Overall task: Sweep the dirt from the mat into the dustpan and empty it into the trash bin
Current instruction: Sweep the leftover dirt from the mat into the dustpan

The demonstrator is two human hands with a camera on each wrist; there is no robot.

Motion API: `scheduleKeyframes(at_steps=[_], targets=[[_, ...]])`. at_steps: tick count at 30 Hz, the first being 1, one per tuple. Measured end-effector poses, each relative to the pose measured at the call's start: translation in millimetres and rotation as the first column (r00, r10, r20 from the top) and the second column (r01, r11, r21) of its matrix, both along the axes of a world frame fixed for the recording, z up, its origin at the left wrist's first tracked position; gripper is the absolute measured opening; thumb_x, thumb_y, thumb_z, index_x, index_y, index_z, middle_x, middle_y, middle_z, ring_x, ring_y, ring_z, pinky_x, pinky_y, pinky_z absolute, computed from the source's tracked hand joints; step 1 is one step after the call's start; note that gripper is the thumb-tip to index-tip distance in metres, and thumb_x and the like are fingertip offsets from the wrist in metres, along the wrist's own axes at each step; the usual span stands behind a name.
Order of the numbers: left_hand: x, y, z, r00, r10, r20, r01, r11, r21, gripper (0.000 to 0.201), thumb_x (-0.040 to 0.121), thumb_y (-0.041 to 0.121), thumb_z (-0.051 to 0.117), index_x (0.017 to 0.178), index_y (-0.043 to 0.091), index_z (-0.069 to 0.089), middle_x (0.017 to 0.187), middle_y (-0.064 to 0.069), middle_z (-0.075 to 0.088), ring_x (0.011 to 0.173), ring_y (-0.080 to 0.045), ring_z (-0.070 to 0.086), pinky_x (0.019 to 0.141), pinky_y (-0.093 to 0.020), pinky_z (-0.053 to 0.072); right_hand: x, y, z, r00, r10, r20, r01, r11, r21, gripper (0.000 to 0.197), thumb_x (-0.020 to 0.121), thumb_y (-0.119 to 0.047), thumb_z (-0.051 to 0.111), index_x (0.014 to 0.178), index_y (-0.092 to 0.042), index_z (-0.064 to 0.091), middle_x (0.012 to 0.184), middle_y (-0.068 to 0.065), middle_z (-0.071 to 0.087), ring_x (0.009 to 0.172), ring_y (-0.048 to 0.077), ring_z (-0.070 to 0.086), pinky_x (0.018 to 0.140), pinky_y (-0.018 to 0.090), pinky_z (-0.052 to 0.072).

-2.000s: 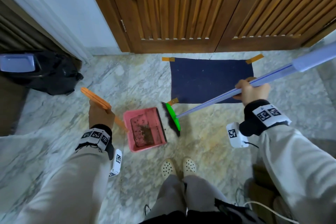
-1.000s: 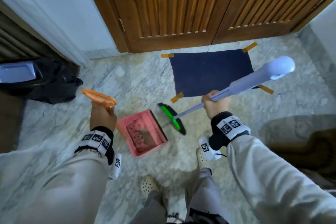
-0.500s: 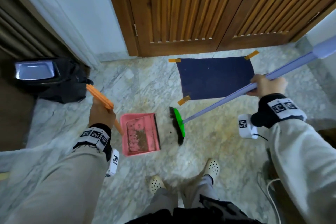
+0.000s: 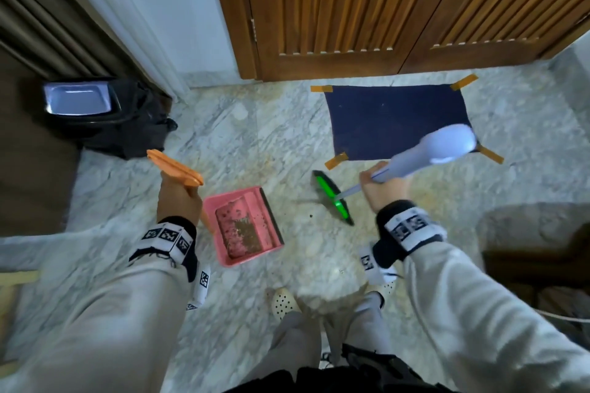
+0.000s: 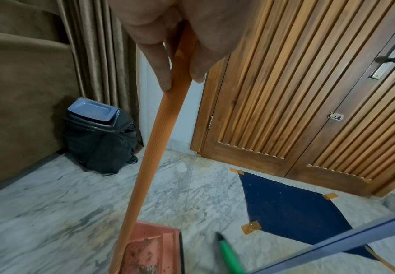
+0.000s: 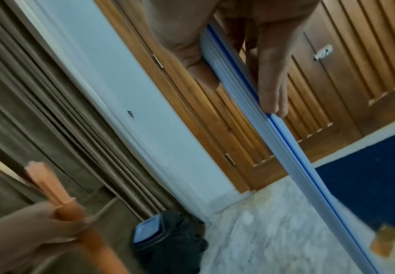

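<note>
A pink dustpan (image 4: 245, 226) with brown dirt in it sits on the marble floor. My left hand (image 4: 178, 201) grips its long orange handle (image 5: 158, 129). My right hand (image 4: 383, 188) grips the pale blue broom handle (image 6: 285, 133). The green broom head (image 4: 333, 196) is a short way right of the pan's lip, tilted, with a few dark specks on the floor between them. The dark blue mat (image 4: 399, 121) lies taped down before the wooden doors. The black trash bin (image 4: 95, 112) with a blue lid stands at the far left by the curtain.
Slatted wooden doors (image 4: 399, 9) close off the far side. A brown curtain (image 5: 93, 55) and a white wall (image 4: 153, 9) flank the bin. My feet in white clogs (image 4: 284, 303) stand just behind the pan. Something dark brown (image 4: 542, 249) lies at the right.
The broom handle has swung up toward me and its head has turned and shifted right, away from the pan. The dustpan has stayed in place with my left hand on its handle.
</note>
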State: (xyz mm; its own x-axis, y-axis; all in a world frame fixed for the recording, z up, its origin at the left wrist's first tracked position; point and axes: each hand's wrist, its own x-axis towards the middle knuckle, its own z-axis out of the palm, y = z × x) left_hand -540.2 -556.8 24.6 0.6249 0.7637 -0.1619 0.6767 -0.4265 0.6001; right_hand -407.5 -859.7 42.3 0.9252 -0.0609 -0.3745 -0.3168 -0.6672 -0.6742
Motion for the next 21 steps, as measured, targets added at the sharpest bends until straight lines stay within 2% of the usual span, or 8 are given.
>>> scheduleKeyframes(at_steps=[2, 4, 5, 7, 9, 14, 17, 21], targets=[[-2.4, 2.0, -0.5, 1.0, 0.001, 0.007, -0.001, 1.0, -0.004, 0.015, 0.087, 0.0, 0.046, 0.096, 0.011, 0.04, 0.067, -0.001, 0.047, 0.07, -0.024, 0.048, 0.055, -0.028, 0.033, -24.0, 28.3, -5.3, 0.998, 0.067, 0.014, -0.068, 0.994, 0.088, 0.034, 0.079, -0.015, 0.058, 0.055, -0.02, 0.035, 0.054, -0.003, 0.039, 0.049, 0.012, 0.036, 0.048, 0.023, 0.027], [-5.8, 4.8, -1.3, 1.0, 0.006, 0.018, -0.006, 1.0, -0.005, 0.015, 0.089, 0.002, 0.048, 0.098, 0.011, 0.041, 0.078, -0.008, 0.055, 0.075, -0.029, 0.052, 0.063, -0.031, 0.037, -31.8, 43.6, -0.9, 0.999, 0.031, 0.015, -0.033, 0.985, 0.17, 0.038, 0.077, -0.009, 0.059, 0.05, -0.016, 0.032, 0.049, -0.001, 0.036, 0.046, 0.016, 0.036, 0.044, 0.022, 0.032], [-8.1, 6.1, -2.1, 1.0, 0.019, 0.016, -0.019, 1.0, -0.005, 0.016, 0.089, 0.003, 0.05, 0.103, 0.007, 0.043, 0.087, -0.016, 0.058, 0.082, -0.033, 0.056, 0.067, -0.032, 0.038, -30.3, 46.9, 2.6, 1.0, -0.022, 0.007, 0.02, 0.977, 0.212, 0.036, 0.074, -0.01, 0.06, 0.049, -0.013, 0.034, 0.049, 0.002, 0.039, 0.047, 0.019, 0.04, 0.044, 0.027, 0.039], [-13.2, 10.7, -4.2, 0.999, 0.033, 0.01, -0.032, 0.999, -0.004, 0.026, 0.089, 0.003, 0.051, 0.113, -0.001, 0.043, 0.101, -0.025, 0.059, 0.094, -0.038, 0.057, 0.071, -0.033, 0.039, -20.2, 47.3, 15.2, 0.984, -0.176, -0.026, 0.177, 0.952, 0.251, 0.026, 0.07, -0.013, 0.063, 0.052, -0.009, 0.045, 0.053, 0.007, 0.049, 0.052, 0.024, 0.051, 0.055, 0.044, 0.054], [-19.1, 16.9, -3.5, 0.999, 0.036, 0.007, -0.036, 0.999, 0.002, 0.035, 0.088, 0.002, 0.052, 0.119, -0.006, 0.039, 0.108, -0.029, 0.057, 0.101, -0.042, 0.055, 0.076, -0.039, 0.042, -4.4, 38.8, 30.7, 0.956, -0.293, -0.032, 0.291, 0.925, 0.246, 0.021, 0.067, -0.014, 0.066, 0.054, -0.006, 0.052, 0.055, 0.007, 0.056, 0.055, 0.027, 0.059, 0.061, 0.052, 0.058], [-37.4, 43.7, 8.3, 0.996, 0.087, 0.02, -0.087, 0.996, -0.01, 0.04, 0.085, 0.001, 0.055, 0.121, -0.008, 0.038, 0.11, -0.031, 0.058, 0.105, -0.043, 0.055, 0.084, -0.044, 0.044, 36.0, 7.7, 70.3, 0.914, -0.406, 0.015, 0.386, 0.88, 0.278, 0.017, 0.066, -0.013, 0.067, 0.072, 0.002, 0.061, 0.076, 0.018, 0.068, 0.068, 0.033, 0.07, 0.047, 0.04, 0.059], [-51.2, 60.4, 19.4, 0.993, 0.117, 0.031, -0.116, 0.992, -0.045, 0.039, 0.086, 0.004, 0.056, 0.12, -0.005, 0.039, 0.109, -0.028, 0.059, 0.104, -0.042, 0.056, 0.082, -0.041, 0.043, 52.7, -3.4, 89.8, 0.917, -0.396, 0.054, 0.367, 0.889, 0.274, 0.028, 0.057, -0.019, 0.066, 0.076, 0.001, 0.062, 0.083, 0.021, 0.07, 0.072, 0.034, 0.07, 0.06, 0.048, 0.06], [-67.9, 76.3, 29.7, 0.993, 0.118, 0.011, -0.118, 0.992, -0.034, 0.041, 0.087, 0.006, 0.056, 0.122, -0.003, 0.038, 0.11, -0.027, 0.06, 0.104, -0.042, 0.056, 0.078, -0.039, 0.042, 58.3, 4.6, 107.3, 0.932, -0.341, 0.123, 0.301, 0.917, 0.26, 0.014, 0.061, -0.015, 0.067, 0.062, -0.007, 0.055, 0.075, 0.015, 0.065, 0.072, 0.034, 0.069, 0.065, 0.047, 0.059]])
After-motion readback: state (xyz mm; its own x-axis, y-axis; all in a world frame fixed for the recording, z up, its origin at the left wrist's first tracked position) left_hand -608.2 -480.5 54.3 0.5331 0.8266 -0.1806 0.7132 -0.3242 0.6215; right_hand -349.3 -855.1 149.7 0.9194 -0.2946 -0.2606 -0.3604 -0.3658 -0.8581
